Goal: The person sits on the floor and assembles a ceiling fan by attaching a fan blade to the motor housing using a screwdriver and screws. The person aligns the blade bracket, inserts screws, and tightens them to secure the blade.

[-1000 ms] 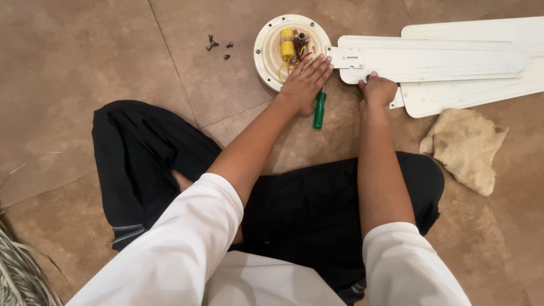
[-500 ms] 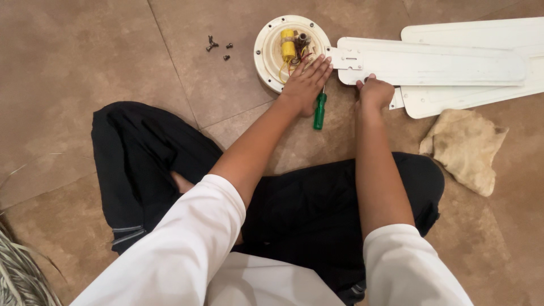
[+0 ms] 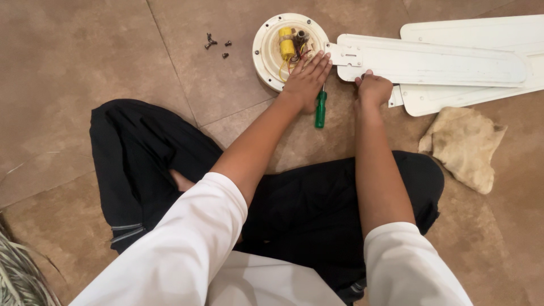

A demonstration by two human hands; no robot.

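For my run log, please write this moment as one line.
left hand: flat on fan motor housing | right hand: grips fan blade edge | screwdriver: on floor

Crumpled tan rag [image 3: 466,147] – loose dark screws [image 3: 217,45] – on tiles.

Light: warm, even indoor, moderately bright; source not visible
Shadows: soft, faint under the white fan blades [image 3: 430,62]
Glare: mild sheen on the brown tiled floor [image 3: 85,62]
Focus: sharp centre; white sleeves [image 3: 170,255] slightly soft
Edges: slight wide-angle stretch
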